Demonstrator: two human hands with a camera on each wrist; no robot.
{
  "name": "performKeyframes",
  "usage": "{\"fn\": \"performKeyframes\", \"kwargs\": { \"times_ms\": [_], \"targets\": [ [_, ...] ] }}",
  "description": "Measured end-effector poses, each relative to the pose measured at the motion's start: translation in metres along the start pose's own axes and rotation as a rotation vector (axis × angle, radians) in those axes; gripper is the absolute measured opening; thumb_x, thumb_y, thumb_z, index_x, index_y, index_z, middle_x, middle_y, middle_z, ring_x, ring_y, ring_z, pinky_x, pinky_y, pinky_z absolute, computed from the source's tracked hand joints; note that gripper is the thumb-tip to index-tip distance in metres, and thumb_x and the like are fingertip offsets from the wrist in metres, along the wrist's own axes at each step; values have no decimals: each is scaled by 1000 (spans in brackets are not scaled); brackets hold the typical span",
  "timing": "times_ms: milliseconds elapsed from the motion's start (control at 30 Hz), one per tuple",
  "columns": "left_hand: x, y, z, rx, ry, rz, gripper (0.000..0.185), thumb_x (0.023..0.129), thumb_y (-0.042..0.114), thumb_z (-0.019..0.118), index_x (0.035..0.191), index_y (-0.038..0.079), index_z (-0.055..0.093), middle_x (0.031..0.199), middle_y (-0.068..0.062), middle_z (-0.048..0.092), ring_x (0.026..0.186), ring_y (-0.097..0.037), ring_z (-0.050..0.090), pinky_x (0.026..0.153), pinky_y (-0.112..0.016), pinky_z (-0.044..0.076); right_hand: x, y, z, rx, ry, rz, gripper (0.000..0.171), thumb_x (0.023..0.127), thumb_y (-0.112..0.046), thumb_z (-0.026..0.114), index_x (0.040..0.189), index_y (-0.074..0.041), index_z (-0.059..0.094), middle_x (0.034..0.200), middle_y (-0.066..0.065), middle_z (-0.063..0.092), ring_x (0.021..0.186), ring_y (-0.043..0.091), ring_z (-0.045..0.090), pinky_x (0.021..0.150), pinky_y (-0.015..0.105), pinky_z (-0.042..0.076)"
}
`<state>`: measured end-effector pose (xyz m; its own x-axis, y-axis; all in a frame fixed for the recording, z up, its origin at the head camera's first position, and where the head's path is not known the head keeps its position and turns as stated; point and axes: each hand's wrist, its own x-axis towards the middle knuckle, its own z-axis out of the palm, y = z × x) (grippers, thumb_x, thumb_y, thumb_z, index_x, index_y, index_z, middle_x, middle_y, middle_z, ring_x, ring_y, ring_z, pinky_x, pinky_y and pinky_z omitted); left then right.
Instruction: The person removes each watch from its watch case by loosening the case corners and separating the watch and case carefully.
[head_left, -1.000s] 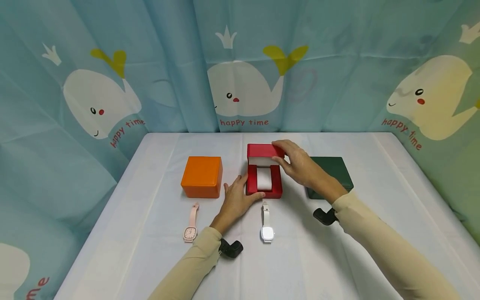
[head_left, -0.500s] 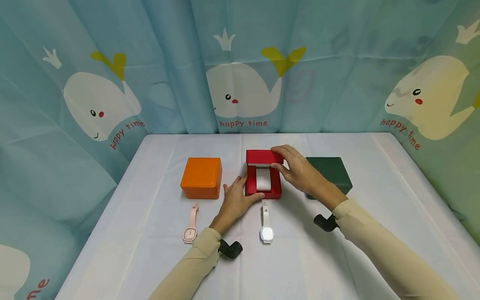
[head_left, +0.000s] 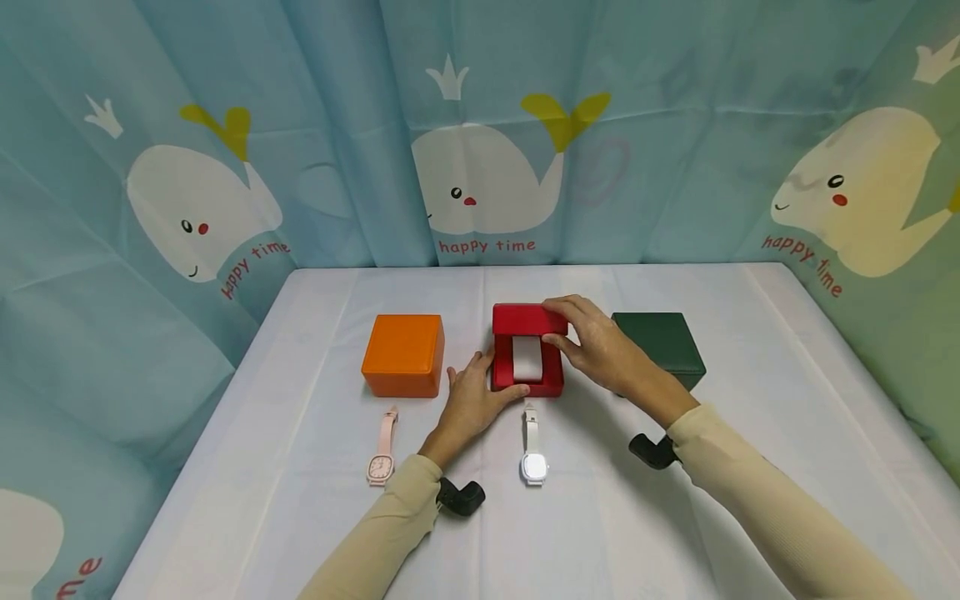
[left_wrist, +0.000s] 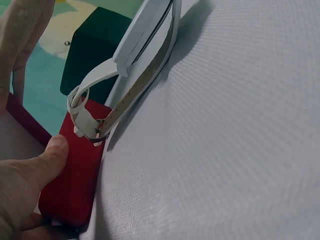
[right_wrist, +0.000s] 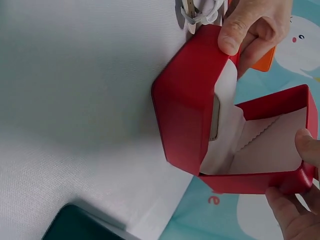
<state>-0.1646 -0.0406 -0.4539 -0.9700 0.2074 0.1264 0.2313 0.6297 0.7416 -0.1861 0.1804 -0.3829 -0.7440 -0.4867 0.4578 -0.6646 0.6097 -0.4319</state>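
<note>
So the red box [head_left: 527,362] sits mid-counter [head_left: 600,517], between the orange box [head_left: 402,354] and the dark green box [head_left: 663,342]. The right hand [head_left: 596,342] has its fingers pinched on the half-lowered lid [head_left: 527,319], while the left hand [head_left: 474,398] has fingers curled round the base's front corner. A white watch [head_left: 533,450] lies just in front, a pink watch [head_left: 382,450] further left.
</note>
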Motion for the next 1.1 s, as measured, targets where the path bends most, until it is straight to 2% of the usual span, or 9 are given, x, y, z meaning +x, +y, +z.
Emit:
{"fn": "performKeyframes", "kwargs": {
  "times_ms": [167,267,433,633,767,933,1100],
  "targets": [
    [-2,1,0,11,-10,-7,87,86,38,83,152,-2,43,148,-19,50,140,-43,40,112,-72,8,-2,-4,-3,-60,-51,15,55,88,-2,80,137,0,56,135,17,60,121,31,56,95,48,52],
    [-3,1,0,14,-5,-5,89,86,39,83,152,-4,42,148,-21,49,139,-43,42,112,-72,8,-2,-4,-3,-106,-69,-14,56,88,-3,80,138,0,56,134,18,60,121,32,56,93,47,53],
    [-4,1,0,13,-8,-7,90,87,40,82,153,-3,40,149,-20,48,140,-42,40,112,-72,7,-2,-3,-4,-143,-52,-84,57,86,-4,82,137,0,57,127,18,63,117,31,58,90,46,55],
    [-2,3,-1,21,-16,-17,91,87,40,82,154,-3,38,151,-19,47,142,-41,38,113,-70,6,-3,-1,-5,-149,-34,-118,58,84,-4,84,136,-1,59,125,15,64,115,29,59,88,45,56],
    [-2,4,-1,38,-19,-26,90,87,39,82,153,-4,39,149,-20,48,141,-41,39,114,-70,7,-4,1,-3,-175,-10,-169,57,82,-4,85,133,2,59,123,17,65,112,31,60,86,44,57],
    [-2,4,-2,41,-23,-32,87,87,38,82,152,-3,42,148,-21,50,141,-42,39,114,-69,7,-10,3,3,-263,13,-250,58,80,-5,87,130,7,60,124,20,65,113,35,61,87,44,56],
    [-2,4,-2,32,-18,-33,83,86,38,83,149,-2,47,145,-21,52,141,-42,39,113,-70,7,-19,2,8,-346,3,-278,60,80,-6,87,132,8,60,128,21,64,117,36,59,87,44,56]
  ]
}}
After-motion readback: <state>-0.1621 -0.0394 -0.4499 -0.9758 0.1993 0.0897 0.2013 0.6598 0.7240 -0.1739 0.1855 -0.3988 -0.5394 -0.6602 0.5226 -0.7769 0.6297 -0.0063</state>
